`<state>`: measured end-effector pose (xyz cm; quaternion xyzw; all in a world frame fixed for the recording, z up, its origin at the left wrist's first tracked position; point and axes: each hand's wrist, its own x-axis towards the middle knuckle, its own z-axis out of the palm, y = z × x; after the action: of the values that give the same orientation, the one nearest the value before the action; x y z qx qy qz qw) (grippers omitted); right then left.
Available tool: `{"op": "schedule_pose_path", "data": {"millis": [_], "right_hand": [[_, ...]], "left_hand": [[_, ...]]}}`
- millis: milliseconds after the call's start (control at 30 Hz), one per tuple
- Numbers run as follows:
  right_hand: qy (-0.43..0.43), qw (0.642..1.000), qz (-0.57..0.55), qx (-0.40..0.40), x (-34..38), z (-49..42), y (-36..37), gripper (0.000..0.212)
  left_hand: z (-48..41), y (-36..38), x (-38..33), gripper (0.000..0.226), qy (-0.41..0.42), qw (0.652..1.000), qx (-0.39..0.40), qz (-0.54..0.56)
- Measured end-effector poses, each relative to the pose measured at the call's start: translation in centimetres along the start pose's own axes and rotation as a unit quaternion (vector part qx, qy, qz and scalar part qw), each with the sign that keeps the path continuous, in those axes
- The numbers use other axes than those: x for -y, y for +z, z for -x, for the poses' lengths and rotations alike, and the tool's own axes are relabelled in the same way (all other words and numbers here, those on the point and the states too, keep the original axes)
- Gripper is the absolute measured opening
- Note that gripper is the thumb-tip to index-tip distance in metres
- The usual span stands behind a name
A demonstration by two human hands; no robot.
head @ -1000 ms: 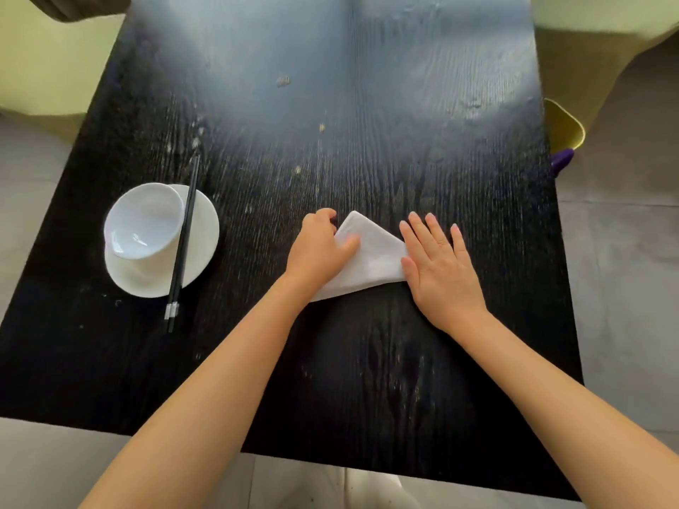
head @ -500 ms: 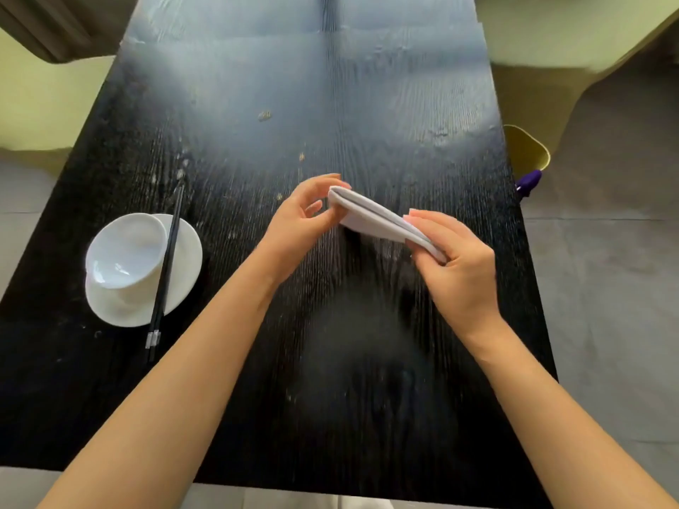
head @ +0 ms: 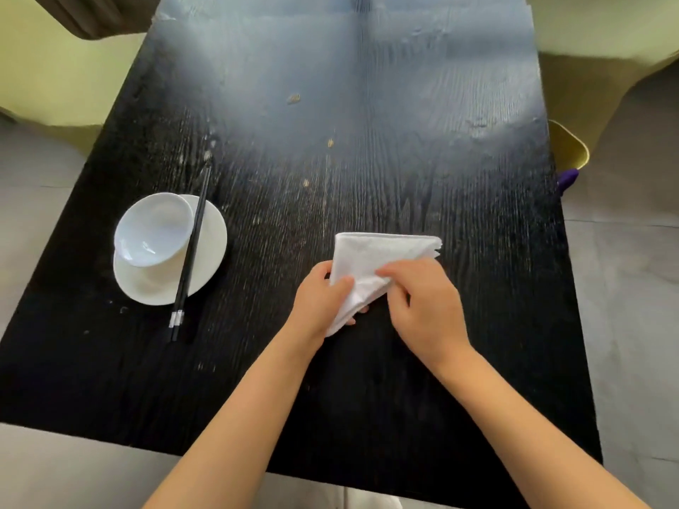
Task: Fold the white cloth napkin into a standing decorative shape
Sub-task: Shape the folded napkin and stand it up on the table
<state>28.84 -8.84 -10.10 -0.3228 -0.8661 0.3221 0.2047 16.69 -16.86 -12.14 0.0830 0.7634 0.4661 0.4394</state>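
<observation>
1. half a second back the white napkin [head: 371, 253] was held edge-on between both hands; now its flat triangular face is turned up, wide edge away from the person, narrow tip toward them.
2. it's over the near middle of the black table [head: 404, 159]; i can't tell if it touches.
3. left hand [head: 321, 303]: thumb on top, fingers [head: 362, 310] curled beneath, gripping the near-left edge.
4. right hand [head: 428, 310]: bent fingers pinch a fold on the upper face.

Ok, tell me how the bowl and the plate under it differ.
The bowl is deep; the plate is shallow and wider. The bowl rests off-centre on the plate; the plate lies flat on the table. Both are plain white.
</observation>
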Motion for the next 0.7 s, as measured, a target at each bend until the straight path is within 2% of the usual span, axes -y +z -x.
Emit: {"op": "schedule_pose_path", "data": {"millis": [33, 67, 100, 167, 233, 300, 433, 533, 700], "right_hand": [[-0.003, 0.999, 0.021, -0.044, -0.5, -1.8, -0.3, 0.032], [-0.019, 0.998, 0.048, -0.034, -0.8, -3.5, 0.0, 0.035], [-0.044, 0.995, 0.085, 0.032, -1.0, -4.9, 0.8, 0.04], [-0.1, 0.957, 0.197, 0.189, -1.5, -5.9, 3.2, 0.048], [-0.116, 0.928, 0.261, 0.239, -2.5, -5.0, 5.0, 0.053], [-0.102, 0.932, 0.274, 0.216, -3.5, -4.1, 5.1, 0.057], [-0.037, 0.95, 0.276, 0.145, -5.8, -2.6, 2.6, 0.057], [0.006, 0.952, 0.26, 0.159, -7.6, -2.2, 0.7, 0.053], [-0.043, 0.977, 0.134, 0.158, -9.0, -2.9, -2.2, 0.051]], "left_hand": [[0.1, 0.1, 0.0, 0.016, 0.015, 0.999, -0.005, -0.027], [0.1, 0.3, 0.0, 0.014, 0.027, 0.998, -0.02, -0.056], [0.2, 0.5, 0.0, 0.01, 0.043, 0.994, -0.045, -0.094], [0.4, 0.9, 0.4, 0.007, 0.091, 0.972, -0.099, -0.191], [0.5, 1.3, 0.8, 0.013, 0.137, 0.949, -0.128, -0.252], [0.7, 1.4, 0.9, 0.012, 0.162, 0.94, -0.127, -0.271], [0.3, 1.0, 0.9, 0.01, 0.153, 0.946, -0.115, -0.261], [0.1, 0.6, 1.2, 0.007, 0.153, 0.951, -0.103, -0.248], [-0.5, -0.6, 1.8, 0.006, 0.144, 0.97, -0.048, -0.191]]}}
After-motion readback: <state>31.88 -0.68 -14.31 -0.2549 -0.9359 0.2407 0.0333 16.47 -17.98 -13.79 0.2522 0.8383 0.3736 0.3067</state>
